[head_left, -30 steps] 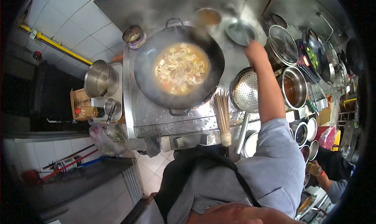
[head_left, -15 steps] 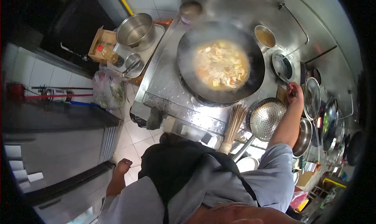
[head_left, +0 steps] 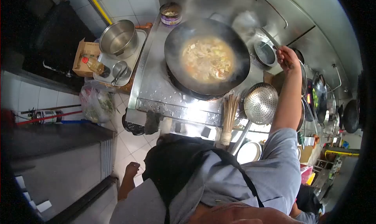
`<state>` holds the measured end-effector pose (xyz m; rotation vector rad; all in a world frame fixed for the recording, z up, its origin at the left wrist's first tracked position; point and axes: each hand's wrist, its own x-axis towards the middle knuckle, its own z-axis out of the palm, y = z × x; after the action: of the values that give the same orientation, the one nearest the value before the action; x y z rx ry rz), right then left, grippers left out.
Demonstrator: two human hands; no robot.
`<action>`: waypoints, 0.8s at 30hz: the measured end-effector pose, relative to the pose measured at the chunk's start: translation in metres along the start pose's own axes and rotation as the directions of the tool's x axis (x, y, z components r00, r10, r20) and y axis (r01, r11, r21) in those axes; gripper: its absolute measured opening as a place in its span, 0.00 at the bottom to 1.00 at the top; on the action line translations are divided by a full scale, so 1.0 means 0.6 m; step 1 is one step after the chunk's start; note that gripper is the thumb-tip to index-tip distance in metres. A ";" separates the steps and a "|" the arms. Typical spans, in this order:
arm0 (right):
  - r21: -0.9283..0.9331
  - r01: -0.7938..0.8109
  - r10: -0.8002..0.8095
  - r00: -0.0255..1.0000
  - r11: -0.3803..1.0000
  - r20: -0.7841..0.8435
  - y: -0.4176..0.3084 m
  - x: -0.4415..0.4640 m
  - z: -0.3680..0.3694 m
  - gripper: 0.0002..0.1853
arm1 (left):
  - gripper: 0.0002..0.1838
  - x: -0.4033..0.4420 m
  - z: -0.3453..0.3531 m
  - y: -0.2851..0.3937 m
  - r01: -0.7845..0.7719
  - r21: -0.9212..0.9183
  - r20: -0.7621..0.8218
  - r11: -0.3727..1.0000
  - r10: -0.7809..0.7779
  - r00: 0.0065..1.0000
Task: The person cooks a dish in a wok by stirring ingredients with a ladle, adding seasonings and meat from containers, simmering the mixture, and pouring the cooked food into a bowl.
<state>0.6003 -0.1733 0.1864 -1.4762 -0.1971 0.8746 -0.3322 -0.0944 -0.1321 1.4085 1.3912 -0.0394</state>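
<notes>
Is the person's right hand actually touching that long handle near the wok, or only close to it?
Touching. The head view shows the right hand closed around the long handle, which juts out beyond the fist.

A black apron (head_left: 172, 163) covers a grey short-sleeved shirt (head_left: 274, 169).

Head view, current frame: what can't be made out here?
All in the head view:
- Far end of the utensil in the right hand: blurred.
- Individual ingredients in the wok: veiled by steam.
- Palm of the left hand: hidden by the hand itself.
- Co-worker's sleeve: cut off by the bottom edge.
</notes>
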 end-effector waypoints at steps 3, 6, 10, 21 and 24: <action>-0.160 0.038 -0.041 0.999 0.986 -0.020 -0.011 -0.019 0.056 0.08 | 0.22 0.000 -0.017 0.013 0.130 -0.003 -0.029 0.992 -0.130 0.991; -0.415 0.090 -0.113 0.993 0.905 -0.031 -0.001 -0.050 0.057 0.06 | 0.19 -0.003 -0.026 -0.026 0.057 0.027 -0.037 0.998 -0.056 0.998; -0.861 0.096 -0.413 0.900 0.499 -0.139 0.103 -0.055 -0.025 0.24 | 0.10 -0.050 -0.006 -0.044 0.385 -0.180 -0.045 0.905 -0.398 0.916; -0.837 -0.270 0.153 0.963 0.476 -0.223 0.227 0.185 -0.184 0.13 | 0.08 -0.117 -0.065 -0.001 -0.415 0.820 0.377 0.394 0.174 0.910; -0.029 -0.295 0.290 0.949 0.955 -0.123 0.219 0.161 -0.197 0.11 | 0.07 -0.118 -0.054 0.005 0.286 0.362 0.171 0.887 -0.364 0.916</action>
<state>0.6881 -0.2244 0.0127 -1.6216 0.0938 1.0212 -0.3724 -0.1196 -0.0705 1.3668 1.4520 -0.6701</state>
